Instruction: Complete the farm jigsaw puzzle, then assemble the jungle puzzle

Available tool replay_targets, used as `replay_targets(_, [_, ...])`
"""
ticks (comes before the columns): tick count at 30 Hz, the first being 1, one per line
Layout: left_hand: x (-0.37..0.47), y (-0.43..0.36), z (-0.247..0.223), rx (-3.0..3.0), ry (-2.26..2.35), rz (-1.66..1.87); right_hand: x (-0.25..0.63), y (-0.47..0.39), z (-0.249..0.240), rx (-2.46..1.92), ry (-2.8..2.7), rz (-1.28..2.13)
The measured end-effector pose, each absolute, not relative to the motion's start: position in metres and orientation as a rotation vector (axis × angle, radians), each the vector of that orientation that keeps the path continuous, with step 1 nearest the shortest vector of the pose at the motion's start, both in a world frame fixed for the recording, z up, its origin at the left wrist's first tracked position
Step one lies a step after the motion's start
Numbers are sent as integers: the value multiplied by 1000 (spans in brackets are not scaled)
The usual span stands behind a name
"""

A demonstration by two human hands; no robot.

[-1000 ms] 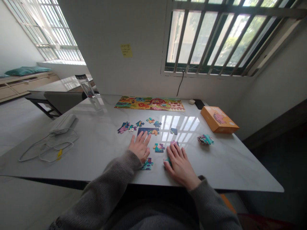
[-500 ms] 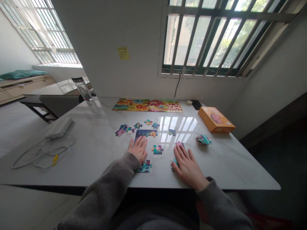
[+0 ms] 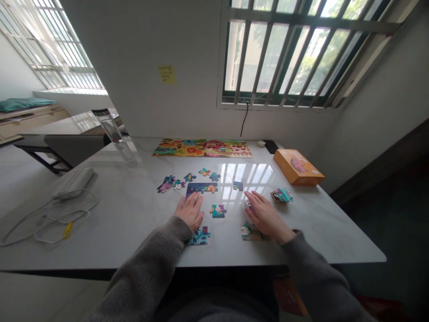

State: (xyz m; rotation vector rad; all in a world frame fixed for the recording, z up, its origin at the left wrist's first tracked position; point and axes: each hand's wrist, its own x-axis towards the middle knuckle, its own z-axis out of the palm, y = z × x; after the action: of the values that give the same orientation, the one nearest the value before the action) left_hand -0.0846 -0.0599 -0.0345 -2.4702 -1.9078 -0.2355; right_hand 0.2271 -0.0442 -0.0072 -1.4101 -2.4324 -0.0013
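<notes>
My left hand (image 3: 191, 212) lies flat with its fingertips on the lower part of a joined dark-blue puzzle section (image 3: 201, 187). By its wrist is a teal puzzle piece (image 3: 200, 236), partly covered by the hand. My right hand (image 3: 266, 215), fingers stretched out and slightly blurred, hovers over or rests on a mostly hidden puzzle piece. Below it shows a teal and brown puzzle section (image 3: 251, 231). Between the hands lies a teal and purple piece (image 3: 218, 210). A dark piece (image 3: 238, 185) sits beyond my right fingertips.
Several loose pieces (image 3: 170, 183) lie at the back left. A piece stack (image 3: 282, 195) stands right, before an orange box (image 3: 298, 167). A long farm picture (image 3: 203, 148) runs along the wall, near a black phone (image 3: 271, 146). Left are a white device (image 3: 74, 183) with cable and a glass bottle (image 3: 109, 126).
My right hand has lifted and shifted up and right, uncovering more of the teal and brown section below it. My left hand stays on the dark-blue section. The view has turned slightly right.
</notes>
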Motion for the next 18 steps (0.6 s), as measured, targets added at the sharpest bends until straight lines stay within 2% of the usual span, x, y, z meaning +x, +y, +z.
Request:
replay_targets(8, [-89, -57, -40, -2487, -1884, -277, 205, 53, 25, -1390, -2619, 19])
replay_targets(18, [-88, -58, -38, -2504, -1887, -279, 230, 81, 17, -1325, -2742, 98])
